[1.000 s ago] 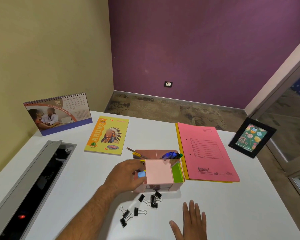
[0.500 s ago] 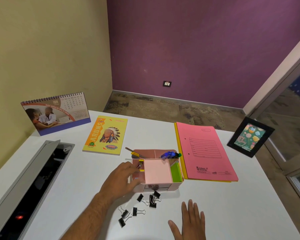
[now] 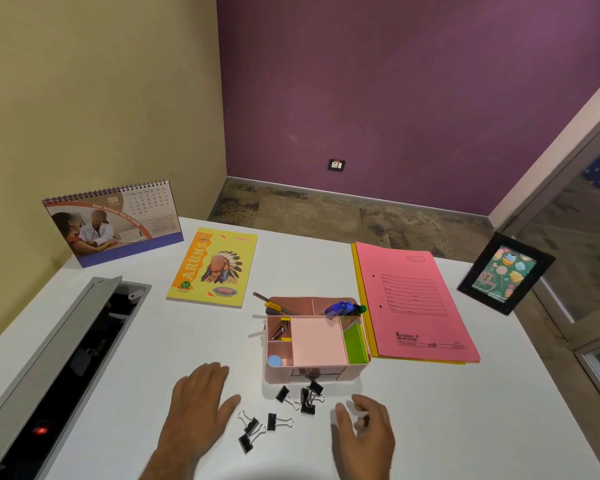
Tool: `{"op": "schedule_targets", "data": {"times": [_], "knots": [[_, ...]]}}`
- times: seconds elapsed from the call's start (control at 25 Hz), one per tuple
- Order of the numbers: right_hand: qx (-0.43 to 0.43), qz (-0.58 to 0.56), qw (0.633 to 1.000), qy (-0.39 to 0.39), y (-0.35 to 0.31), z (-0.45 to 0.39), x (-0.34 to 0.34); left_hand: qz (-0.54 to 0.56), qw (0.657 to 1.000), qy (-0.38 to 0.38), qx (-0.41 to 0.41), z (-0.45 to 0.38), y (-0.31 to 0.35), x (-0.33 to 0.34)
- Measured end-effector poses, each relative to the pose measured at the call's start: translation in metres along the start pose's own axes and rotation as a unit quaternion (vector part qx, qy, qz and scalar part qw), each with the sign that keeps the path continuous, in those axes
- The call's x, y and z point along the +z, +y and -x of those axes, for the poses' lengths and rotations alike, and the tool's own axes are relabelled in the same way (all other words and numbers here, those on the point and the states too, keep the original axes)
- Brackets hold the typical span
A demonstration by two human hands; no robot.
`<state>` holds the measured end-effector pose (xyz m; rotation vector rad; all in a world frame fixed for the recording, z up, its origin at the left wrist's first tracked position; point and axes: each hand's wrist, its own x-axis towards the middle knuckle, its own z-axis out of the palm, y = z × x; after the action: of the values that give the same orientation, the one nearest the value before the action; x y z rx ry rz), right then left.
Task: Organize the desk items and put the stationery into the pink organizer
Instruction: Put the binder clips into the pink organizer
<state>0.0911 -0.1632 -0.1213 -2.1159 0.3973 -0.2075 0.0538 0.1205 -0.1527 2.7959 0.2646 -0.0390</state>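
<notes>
The pink organizer [image 3: 355, 370] stands mid-desk. Its compartments hold pink notes, green notes, pens, blue markers [image 3: 342, 308], a small stapler and a round blue object [image 3: 274, 361] in the front left cell. Several black binder clips [image 3: 303, 398] lie loose on the white desk just in front of it. My left hand [image 3: 201, 403] rests flat on the desk, left of the clips, holding nothing. My right hand [image 3: 364, 431] hovers right of the clips with fingers curled loosely and nothing in it.
A yellow notebook [image 3: 213, 268] and a desk calendar [image 3: 113, 221] sit at the back left. Pink and yellow folders [image 3: 413, 303] lie right of the organizer, a framed card [image 3: 506, 273] beyond. An open cable trough [image 3: 59, 368] runs along the left edge.
My left hand let go of the blue object in the organizer's front left cell and drew back onto the desk. My right hand lifted and moved toward the clips.
</notes>
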Motion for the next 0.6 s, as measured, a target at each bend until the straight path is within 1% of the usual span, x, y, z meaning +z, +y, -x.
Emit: {"op": "schedule_targets", "data": {"times": [0.04, 0.08, 0.16, 0.24, 0.28, 0.36, 0.6], "knots": [[0.093, -0.093, 0.991, -0.028, -0.016, 0.002, 0.005, -0.016, 1.000, -0.024, -0.006, 0.004, -0.002, 0.006], [0.179, -0.177, 0.966, -0.059, -0.028, 0.003, 0.010, -0.024, 0.999, -0.031, -0.015, 0.007, -0.003, 0.010], [0.318, -0.310, 0.889, -0.109, -0.048, 0.001, 0.019, -0.032, 0.999, -0.037, -0.025, 0.011, 0.001, 0.011], [0.422, -0.386, 0.811, -0.127, -0.062, -0.001, 0.024, -0.047, 0.998, -0.030, -0.022, 0.012, 0.004, 0.012], [0.454, -0.401, 0.784, -0.137, -0.068, -0.003, 0.026, -0.056, 0.998, -0.023, -0.018, 0.013, 0.004, 0.013], [0.476, -0.425, 0.754, -0.154, -0.074, -0.005, 0.030, -0.070, 0.997, -0.015, -0.011, 0.012, 0.004, 0.014], [0.490, -0.473, 0.717, -0.149, -0.077, -0.004, 0.038, -0.085, 0.996, -0.007, -0.001, 0.012, 0.006, 0.016]]}}
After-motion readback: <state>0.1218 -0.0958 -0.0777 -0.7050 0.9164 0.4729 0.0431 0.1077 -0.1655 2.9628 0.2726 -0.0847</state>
